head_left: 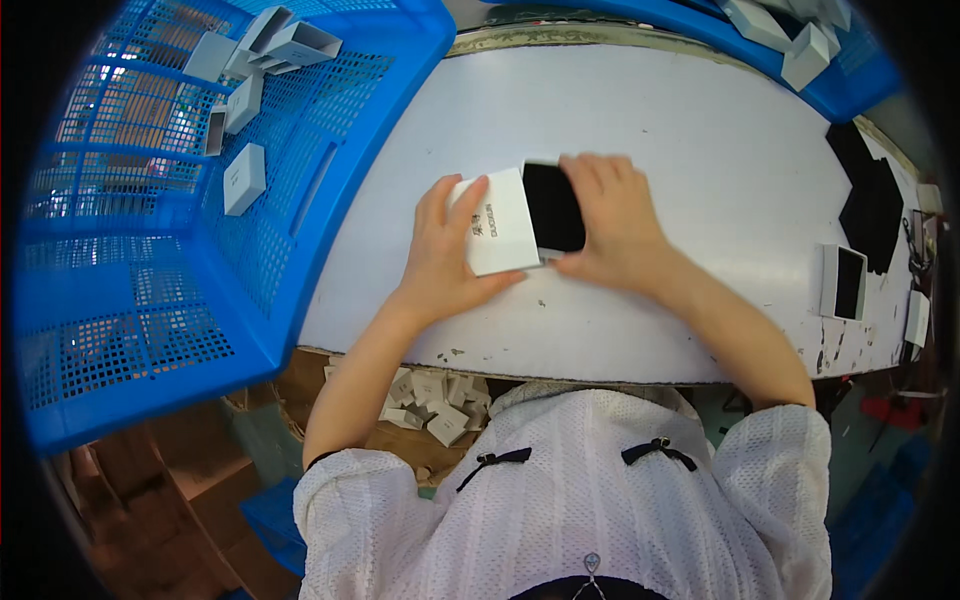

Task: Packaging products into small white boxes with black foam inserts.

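Observation:
Over the middle of the white table, my left hand (437, 250) grips a white box sleeve (508, 235) with dark print on its top. My fingers and thumb wrap its left side. A box drawer with a black lining (553, 207) juts from the sleeve's right end, a strip of its white edge showing at the near side. My right hand (622, 222) holds that drawer by its right end, fingers at the far edge and thumb at the near edge. How far the drawer reaches inside the sleeve is hidden.
At left stands a large blue basket (340, 190) with several white boxes (244, 180). Another blue basket (850, 95) with boxes is at the far right. Black sheets (872, 205) and a black-lined white box (848, 283) lie at the table's right. Small white boxes (430, 388) are heaped below the near edge.

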`<state>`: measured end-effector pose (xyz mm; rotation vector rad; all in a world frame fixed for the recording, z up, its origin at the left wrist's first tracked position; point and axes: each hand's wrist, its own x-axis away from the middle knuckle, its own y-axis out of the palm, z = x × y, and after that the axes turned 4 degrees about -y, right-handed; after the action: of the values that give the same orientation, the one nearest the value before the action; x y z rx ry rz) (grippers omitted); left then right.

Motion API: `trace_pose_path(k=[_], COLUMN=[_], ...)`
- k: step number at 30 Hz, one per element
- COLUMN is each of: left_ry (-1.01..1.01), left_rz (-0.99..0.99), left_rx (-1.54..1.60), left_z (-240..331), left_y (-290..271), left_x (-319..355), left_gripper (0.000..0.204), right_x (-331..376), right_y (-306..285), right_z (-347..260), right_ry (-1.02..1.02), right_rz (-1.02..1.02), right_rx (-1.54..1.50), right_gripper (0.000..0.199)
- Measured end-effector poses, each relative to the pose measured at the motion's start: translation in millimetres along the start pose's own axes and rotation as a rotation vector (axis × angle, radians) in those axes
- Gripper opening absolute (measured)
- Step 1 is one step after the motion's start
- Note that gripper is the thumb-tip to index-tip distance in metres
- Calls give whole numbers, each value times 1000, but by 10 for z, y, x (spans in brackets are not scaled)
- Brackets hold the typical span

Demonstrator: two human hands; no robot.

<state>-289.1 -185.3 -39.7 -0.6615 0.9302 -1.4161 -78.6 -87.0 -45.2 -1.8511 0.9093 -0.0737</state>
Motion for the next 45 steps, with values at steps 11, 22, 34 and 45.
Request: trace_pose_path(k=[11, 22, 34, 45], left_ry=[167, 18, -247, -834], left_rz=[-41, -184, 149, 496], left_rx=[220, 14, -325, -381], left_z=[195, 118, -839, -3092], left_y=[237, -237, -1441, -1694], left_x=[6, 1014, 209, 200], left_gripper=[86, 102, 75, 91], right_x=[396, 861, 1300, 1258], right_y=[27, -689, -1075, -1641], right_z=[50, 492, 1301, 992], right_ry=[-157, 33, 775, 484], right_rz=[170, 132, 129, 228], right_rx=[-525, 320, 578, 8], right_gripper=[91, 79, 72, 84])
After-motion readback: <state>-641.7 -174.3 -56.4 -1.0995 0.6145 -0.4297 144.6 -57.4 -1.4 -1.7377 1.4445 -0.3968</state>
